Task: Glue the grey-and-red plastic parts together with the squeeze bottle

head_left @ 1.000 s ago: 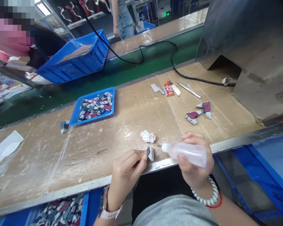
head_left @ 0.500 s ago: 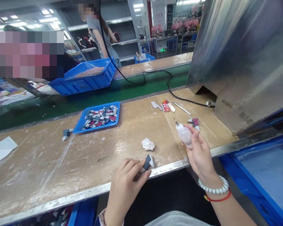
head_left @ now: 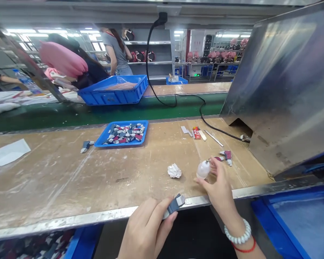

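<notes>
Between the thumb and fingers of my left hand (head_left: 151, 225) is a small dark grey and white molded piece (head_left: 175, 204), held at the table's metal front edge. My right hand (head_left: 217, 183) is around a small translucent squeeze bottle (head_left: 203, 169) with a thin needle tip, thumb low on it and fingertips by its cap. The bottle stands nearly upright; whether its base touches the table I cannot tell. A crumpled white tissue (head_left: 174, 171) lies between the hands. Just beyond my right hand are grey and maroon pieces (head_left: 227, 157).
A blue tray (head_left: 97, 144) of similar pieces stands at the back, with a loose piece (head_left: 86, 146) left of it. A red wrapper (head_left: 196, 132) and a thin rod (head_left: 214, 138) lie back right. A metal housing (head_left: 283, 90) bounds the right. Two people are across the green belt (head_left: 56, 117).
My right hand has lowered the bottle and turned it more upright. The piece in my left hand has turned, its white end now facing up and right. The camera view has shifted and levelled.
</notes>
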Available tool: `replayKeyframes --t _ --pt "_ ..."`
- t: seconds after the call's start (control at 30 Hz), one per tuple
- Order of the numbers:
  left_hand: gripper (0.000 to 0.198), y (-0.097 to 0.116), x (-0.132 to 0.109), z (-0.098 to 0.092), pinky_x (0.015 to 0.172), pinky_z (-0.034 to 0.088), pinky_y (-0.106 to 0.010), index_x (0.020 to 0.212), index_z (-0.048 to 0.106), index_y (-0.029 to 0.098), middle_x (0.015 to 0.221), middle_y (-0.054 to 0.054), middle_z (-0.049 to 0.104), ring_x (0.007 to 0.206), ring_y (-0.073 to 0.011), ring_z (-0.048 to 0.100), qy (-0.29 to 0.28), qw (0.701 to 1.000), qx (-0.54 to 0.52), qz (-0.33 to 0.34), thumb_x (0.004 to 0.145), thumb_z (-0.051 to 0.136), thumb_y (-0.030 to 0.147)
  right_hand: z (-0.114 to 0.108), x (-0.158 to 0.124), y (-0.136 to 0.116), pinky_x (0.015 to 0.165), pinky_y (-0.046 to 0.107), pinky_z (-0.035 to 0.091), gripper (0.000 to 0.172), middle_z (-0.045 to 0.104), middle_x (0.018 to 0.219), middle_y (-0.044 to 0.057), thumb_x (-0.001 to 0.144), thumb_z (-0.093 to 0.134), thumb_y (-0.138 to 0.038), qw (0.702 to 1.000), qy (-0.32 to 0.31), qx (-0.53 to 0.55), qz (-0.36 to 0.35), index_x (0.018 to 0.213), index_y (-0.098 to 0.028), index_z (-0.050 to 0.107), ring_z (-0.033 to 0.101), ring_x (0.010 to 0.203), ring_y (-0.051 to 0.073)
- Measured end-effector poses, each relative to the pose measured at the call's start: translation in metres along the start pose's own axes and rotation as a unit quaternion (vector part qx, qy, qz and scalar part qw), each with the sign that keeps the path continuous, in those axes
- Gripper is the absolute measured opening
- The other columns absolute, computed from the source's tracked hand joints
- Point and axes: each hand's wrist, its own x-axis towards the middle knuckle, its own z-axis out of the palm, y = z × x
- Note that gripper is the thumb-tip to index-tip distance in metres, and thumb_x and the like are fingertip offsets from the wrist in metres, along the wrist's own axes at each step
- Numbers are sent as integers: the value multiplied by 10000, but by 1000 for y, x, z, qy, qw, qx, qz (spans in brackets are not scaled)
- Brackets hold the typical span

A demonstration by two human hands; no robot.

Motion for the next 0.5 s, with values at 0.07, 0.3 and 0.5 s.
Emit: replayKeyframes --t 0.07,0.3,0.5 --pt "219 7 1 -5 666 523 -290 1210 608 157 835 -53 624 718 -170 613 -3 999 -37 -2 1027 504 217 -9 -21 -13 1007 539 467 575 605 1175 143 778 794 -515 994 95 -22 -45 1231 -193 647 558 1106 307" --pt "285 22 8 -9 563 481 -309 1126 631 152 732 -54 627 655 -168 553 -26 978 -193 68 1062 421 333 -7 -82 -63 430 194 470 665 633 729 16 603 821 -732 713 -412 494 280 924 -160 709 594 476 115" --pt "297 29 5 -19 527 460 -314 1088 620 152 709 -48 604 627 -164 523 -64 970 -228 60 1068 384 332 -10 -87 -68 449 188 472 601 617 650 -17 528 881 -679 707 -453 457 295 780 -168 688 593 476 104"
